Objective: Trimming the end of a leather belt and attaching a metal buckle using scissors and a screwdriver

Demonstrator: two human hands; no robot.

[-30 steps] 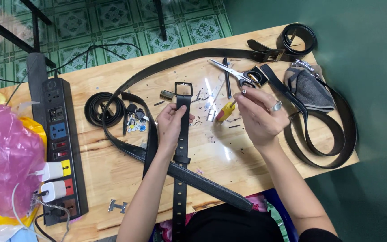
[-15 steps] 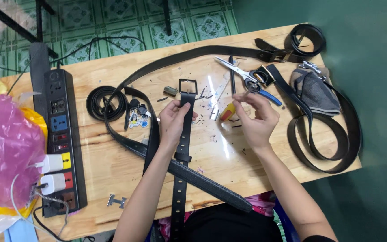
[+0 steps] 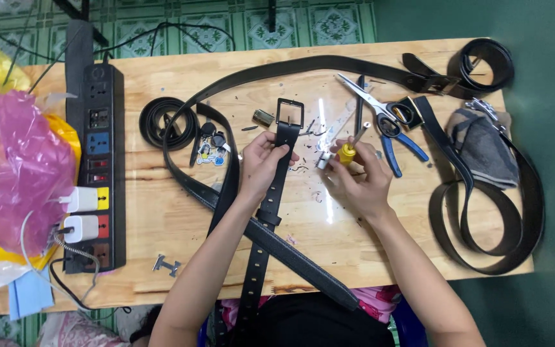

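A black power strip (image 3: 96, 160) with 2 white chargers lies at the table's left edge, beside a coiled black belt (image 3: 168, 123). At centre the left hand (image 3: 261, 160) pinches a black belt (image 3: 277, 173) just below its square metal buckle (image 3: 290, 113), while the right hand (image 3: 354, 180) closes its fingers around a yellow-handled screwdriver (image 3: 349, 149), scissors (image 3: 380, 109) and blue-handled pliers (image 3: 396, 144) lying just beyond. The screwdriver tip is near the left fingers; if it slips, it may jab them or scratch the leather.
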